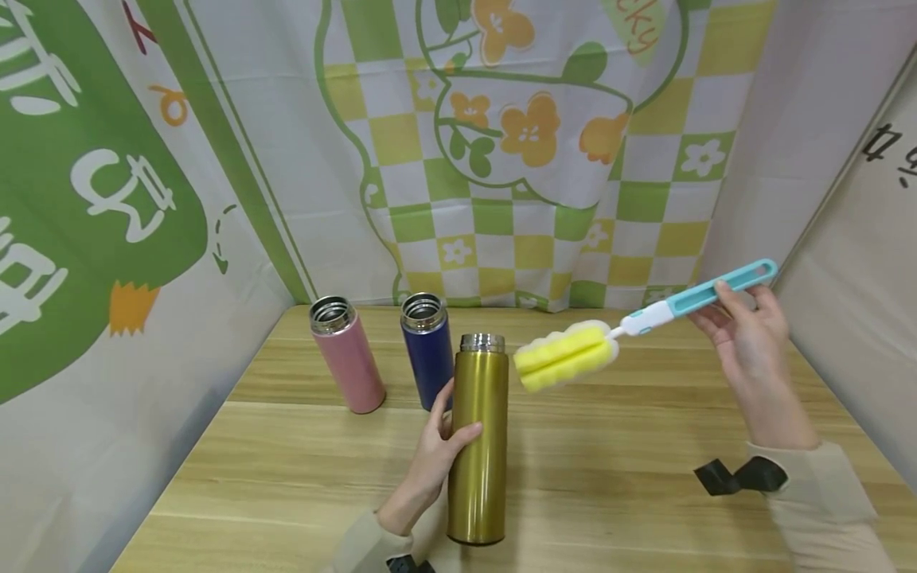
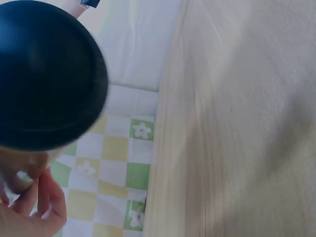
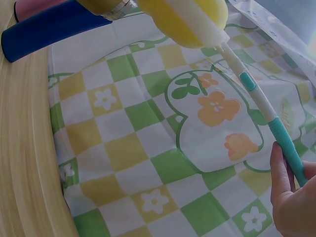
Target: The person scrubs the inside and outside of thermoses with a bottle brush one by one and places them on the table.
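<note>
My left hand [image 1: 428, 465] grips a shiny gold bottle [image 1: 485, 406] round its side, fingers behind and thumb across the front. The bottle stands nearly upright with its steel mouth uppermost and no lid on it. Its round dark base [image 2: 47, 74] faces the left wrist camera, raised above the tabletop. In my right hand [image 1: 755, 346] is a bottle brush [image 1: 648, 317], pinched by its turquoise handle [image 3: 289, 145]. The yellow and white sponge head [image 1: 566, 356] points left and slightly down, just right of the gold bottle's neck and apart from it.
A pink bottle [image 1: 351, 362] and a dark blue bottle [image 1: 426, 350], both lidless, stand at the back left of the wooden table [image 1: 286, 477]. The blue one is partly behind the gold bottle. A checked, flowered cloth [image 1: 494, 223] hangs behind the table.
</note>
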`<state>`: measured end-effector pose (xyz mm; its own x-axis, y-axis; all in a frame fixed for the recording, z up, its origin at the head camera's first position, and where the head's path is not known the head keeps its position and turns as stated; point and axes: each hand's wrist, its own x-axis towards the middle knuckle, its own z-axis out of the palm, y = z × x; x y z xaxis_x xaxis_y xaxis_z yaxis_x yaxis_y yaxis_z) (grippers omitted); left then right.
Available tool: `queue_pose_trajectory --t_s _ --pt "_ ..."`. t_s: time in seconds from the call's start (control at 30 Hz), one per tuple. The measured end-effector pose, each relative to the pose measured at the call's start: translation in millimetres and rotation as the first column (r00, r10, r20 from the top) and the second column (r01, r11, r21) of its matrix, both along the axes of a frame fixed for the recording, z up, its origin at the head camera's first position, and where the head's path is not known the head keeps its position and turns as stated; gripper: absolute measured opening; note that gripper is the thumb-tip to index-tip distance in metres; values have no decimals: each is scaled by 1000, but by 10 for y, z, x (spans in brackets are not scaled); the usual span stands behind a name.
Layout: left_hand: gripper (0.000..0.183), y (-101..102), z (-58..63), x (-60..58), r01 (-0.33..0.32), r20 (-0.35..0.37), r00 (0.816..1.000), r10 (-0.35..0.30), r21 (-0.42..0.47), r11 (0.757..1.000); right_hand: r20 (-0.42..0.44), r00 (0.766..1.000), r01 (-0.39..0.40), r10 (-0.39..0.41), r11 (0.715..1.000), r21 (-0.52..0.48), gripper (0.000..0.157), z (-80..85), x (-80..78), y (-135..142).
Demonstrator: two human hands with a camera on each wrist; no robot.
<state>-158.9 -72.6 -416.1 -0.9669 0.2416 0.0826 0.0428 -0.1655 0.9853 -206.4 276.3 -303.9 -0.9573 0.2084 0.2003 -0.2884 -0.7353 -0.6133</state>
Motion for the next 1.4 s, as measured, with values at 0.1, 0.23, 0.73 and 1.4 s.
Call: queue_pose_trajectory --t_s 0.1,0.23,0.73,1.4 --pt "75 -16 -6 -11 17 -5 1000 -17 13 1000 -11 1000 -6 7 1000 6 19 21 -7 -13" --pt "77 -15 -9 -26 53 -28 998 -52 53 997 -23 1000 3 -2 1000 14 19 61 -22 -48" --pt "82 14 16 -29 145 -68 988 -139 103 984 -34 999 4 0 994 111 24 203 -56 -185" --pt "79 13 71 -25 97 -21 995 -95 139 986 5 975 -210 224 906 368 21 -81 -4 -352"
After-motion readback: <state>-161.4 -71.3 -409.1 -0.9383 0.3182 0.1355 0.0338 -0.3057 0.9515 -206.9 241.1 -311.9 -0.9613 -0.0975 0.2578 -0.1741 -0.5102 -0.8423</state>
